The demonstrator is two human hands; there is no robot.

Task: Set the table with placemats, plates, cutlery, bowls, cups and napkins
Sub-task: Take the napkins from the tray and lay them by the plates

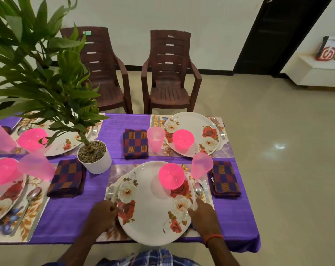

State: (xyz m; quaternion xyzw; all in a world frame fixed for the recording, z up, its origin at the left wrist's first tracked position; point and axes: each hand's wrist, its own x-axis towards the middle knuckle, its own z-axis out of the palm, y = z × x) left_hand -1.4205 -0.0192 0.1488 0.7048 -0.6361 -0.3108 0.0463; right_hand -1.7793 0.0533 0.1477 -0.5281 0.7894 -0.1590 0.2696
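A white floral plate (153, 206) lies on the near placemat (116, 173) in front of me, a pink bowl (171, 175) standing on it. My left hand (103, 214) grips the plate's left rim, beside a fork (110, 191). My right hand (203, 213) holds the right rim, near a spoon (198, 189) and knife (206, 190). A pink cup (201, 165) and a checked napkin (225, 178) sit to the right.
A potted plant (94, 156) stands mid-table on the purple cloth (116, 127). Three other place settings with plates, pink bowls, cups and napkins fill the far right and left. Two brown chairs (169, 73) stand beyond the table. The table's near edge runs just below the plate.
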